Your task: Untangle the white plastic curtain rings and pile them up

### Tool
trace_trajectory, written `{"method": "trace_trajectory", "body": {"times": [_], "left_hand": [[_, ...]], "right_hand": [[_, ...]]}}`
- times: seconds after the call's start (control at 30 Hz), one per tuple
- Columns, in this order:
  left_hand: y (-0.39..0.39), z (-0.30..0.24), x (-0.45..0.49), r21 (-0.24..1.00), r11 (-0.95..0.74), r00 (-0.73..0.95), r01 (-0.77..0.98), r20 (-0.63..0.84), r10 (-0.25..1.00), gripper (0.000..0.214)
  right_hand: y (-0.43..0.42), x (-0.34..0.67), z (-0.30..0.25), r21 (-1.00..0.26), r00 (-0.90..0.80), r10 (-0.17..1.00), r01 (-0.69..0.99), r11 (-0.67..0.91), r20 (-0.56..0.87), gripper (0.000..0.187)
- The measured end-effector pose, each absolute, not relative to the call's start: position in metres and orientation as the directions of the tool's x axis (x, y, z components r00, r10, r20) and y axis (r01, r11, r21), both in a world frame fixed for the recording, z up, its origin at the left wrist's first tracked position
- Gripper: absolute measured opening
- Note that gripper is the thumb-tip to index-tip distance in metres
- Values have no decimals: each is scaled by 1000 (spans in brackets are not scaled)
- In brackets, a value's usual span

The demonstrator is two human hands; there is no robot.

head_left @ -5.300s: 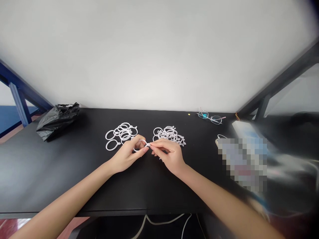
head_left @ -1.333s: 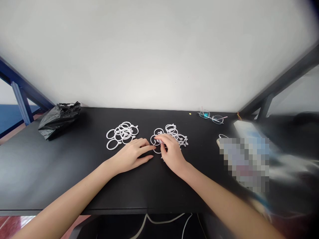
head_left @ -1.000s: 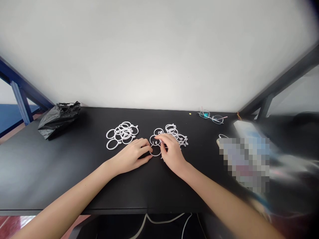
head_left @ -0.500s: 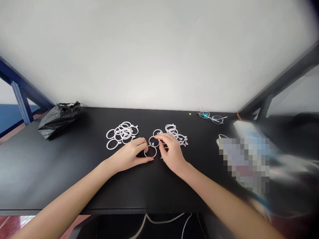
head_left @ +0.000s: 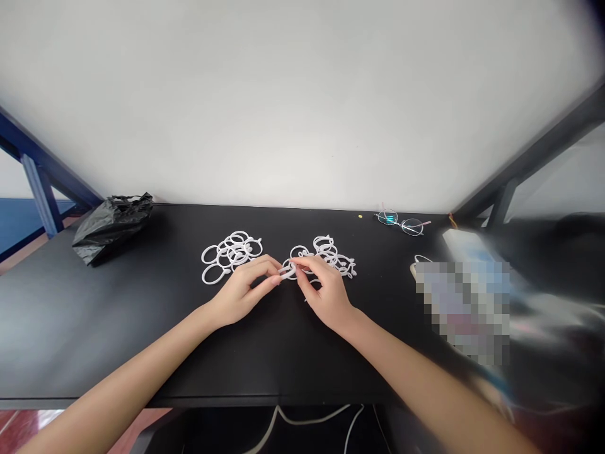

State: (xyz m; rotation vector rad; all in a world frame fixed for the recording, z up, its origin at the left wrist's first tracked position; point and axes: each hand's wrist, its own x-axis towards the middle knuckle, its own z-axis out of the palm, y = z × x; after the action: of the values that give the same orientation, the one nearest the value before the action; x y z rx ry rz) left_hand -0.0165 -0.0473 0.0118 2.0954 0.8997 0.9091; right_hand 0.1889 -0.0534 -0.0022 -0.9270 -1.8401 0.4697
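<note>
Both my hands meet over the middle of the black table. My left hand and my right hand pinch one white plastic ring between their fingertips, lifted a little off the table. A pile of white rings lies just beyond my left hand. A second pile of white rings lies just beyond my right hand.
A crumpled black plastic bag sits at the back left. A pair of glasses lies at the back right near the wall. A blurred-out object lies at the right. White cables hang below the table's front edge.
A second ago the ring lay flat on the table by the right pile with my hands around it. Now both hands have it pinched and raised between their fingertips.
</note>
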Motion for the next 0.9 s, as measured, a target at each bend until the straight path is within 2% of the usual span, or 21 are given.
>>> {"method": "trace_trajectory", "body": {"times": [0.13,0.23,0.3,0.4,0.5,0.63,0.7,0.8,0.9], "left_hand": [[-44,11,-13,962,-247,474,118,164,865,45],[-43,9,-12,997,-69,487,-33,76,870,49],[-42,9,-12,997,-25,490,-67,55,870,47],[-42,10,-14,996,-72,430,-45,85,899,35],[-45,10,-15,971,-233,394,60,192,899,30],[-50,8,-15,833,-478,458,277,323,828,32],[-51,6,-14,783,-514,458,350,335,823,33],[-50,7,-15,772,-509,457,380,322,829,37],[-49,12,-16,752,-508,474,421,296,829,33]], "right_hand": [[-53,188,-5,-659,-228,744,354,664,628,19],[-53,187,-7,-651,-221,731,341,678,646,15],[-54,187,-6,-651,-221,732,342,677,645,13],[-56,187,-5,-669,-247,750,341,660,613,11],[-57,187,-3,-687,-276,766,339,643,581,10],[-58,186,-3,-690,-295,767,335,642,570,10],[-58,186,-3,-688,-302,765,333,644,569,10],[-58,186,-3,-674,-305,750,330,661,587,11],[-58,186,-4,-642,-333,714,313,700,617,13]]}}
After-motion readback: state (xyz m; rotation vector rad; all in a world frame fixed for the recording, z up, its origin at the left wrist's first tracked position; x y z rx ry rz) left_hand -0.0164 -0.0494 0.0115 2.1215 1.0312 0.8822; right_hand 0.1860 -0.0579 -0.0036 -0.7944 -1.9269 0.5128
